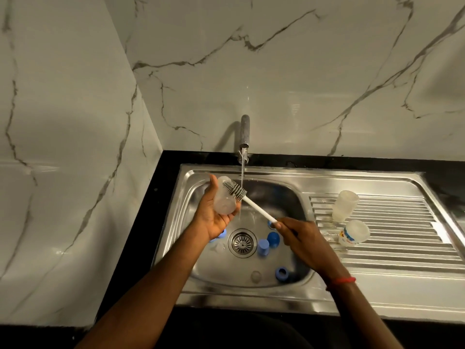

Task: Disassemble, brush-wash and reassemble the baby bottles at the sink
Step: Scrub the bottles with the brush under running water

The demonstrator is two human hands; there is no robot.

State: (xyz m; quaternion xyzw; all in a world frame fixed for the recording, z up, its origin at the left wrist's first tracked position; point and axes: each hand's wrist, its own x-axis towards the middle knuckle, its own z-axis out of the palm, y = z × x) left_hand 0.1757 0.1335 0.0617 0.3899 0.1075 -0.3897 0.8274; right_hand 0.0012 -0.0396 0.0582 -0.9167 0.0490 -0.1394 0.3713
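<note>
1. The left hand (214,217) cradled a clear bottle (222,205), fingers curled beneath it, thumb along its side.
2. The brush (236,190) had its bristles at the bottle's upper end, under the tap's stream (242,172); brush-washing, I judged.
3. The right hand (302,235) pinched the handle's end in closed fingers. Next, it looked to me, the bristles wanted pushing deeper and twisting.
4. Blue caps (273,239) lay beneath those fingers, with two bottles (344,206) to their right.
</note>
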